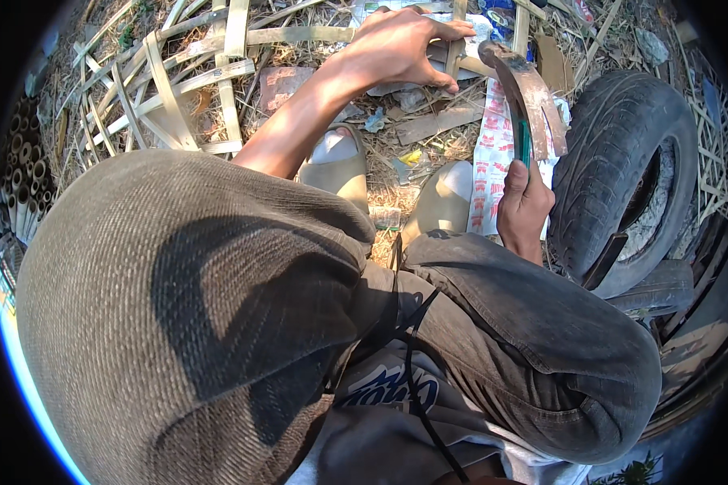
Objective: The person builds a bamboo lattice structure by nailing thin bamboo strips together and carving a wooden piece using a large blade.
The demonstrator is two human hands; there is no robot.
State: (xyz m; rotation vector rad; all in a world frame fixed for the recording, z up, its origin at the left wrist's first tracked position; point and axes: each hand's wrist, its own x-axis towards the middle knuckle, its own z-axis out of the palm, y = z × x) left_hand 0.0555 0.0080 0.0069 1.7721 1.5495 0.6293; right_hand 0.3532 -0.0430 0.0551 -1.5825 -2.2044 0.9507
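Observation:
My left hand (400, 48) reaches out at the top middle, thumb and forefinger spread apart. Its fingertips are at an upright pale bamboo strip (456, 36); the far fingers are partly hidden behind the back of the hand. On the right, my right hand (526, 202) is closed round the green handle of a knife (510, 85) with a dark, curved blade. The blade points away from me, its tip near the bamboo strip. Beside the blade is a flat brown piece (548, 113), whose kind I cannot make out. Under the knife lies a printed white sheet (487, 174).
Woven bamboo strips (170, 89) spread across the upper left. An old tyre (598, 174) stands close to my right hand. Bamboo tubes (26, 174) are stacked at the far left. My sandalled feet (340, 162) rest on straw-strewn ground below the left hand.

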